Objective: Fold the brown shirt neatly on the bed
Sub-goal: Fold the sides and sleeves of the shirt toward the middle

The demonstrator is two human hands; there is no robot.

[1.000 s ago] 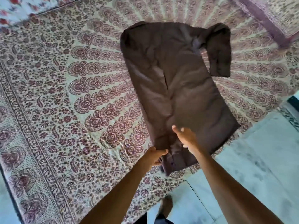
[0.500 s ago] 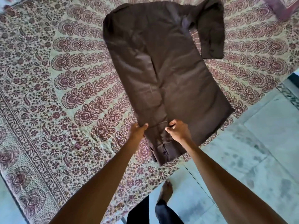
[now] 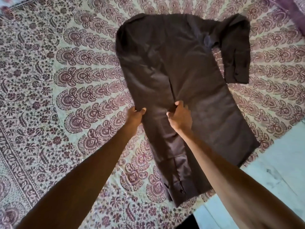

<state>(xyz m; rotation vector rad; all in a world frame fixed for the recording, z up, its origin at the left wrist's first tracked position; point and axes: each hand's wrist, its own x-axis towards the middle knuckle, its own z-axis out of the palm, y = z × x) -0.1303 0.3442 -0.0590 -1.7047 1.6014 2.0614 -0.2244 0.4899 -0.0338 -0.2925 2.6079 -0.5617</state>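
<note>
Head view: soft, diffuse daylight; moderately bright; shadows faint.
Dull sheen on the dark brown fabric shirt (image 3: 181,76); pale stone floor (image 3: 280,171) at right brightest, slightly washed out; printed maroon-and-cream bedspread (image 3: 49,96) pattern bows toward frame edges; corners soft.

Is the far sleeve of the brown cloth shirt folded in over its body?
No, the sleeve of the brown cloth shirt lies out to the side on the maroon-patterned bedspread.

matt cloth brown shirt (image 3: 173,76), printed cloth bedspread (image 3: 66,80)
</note>
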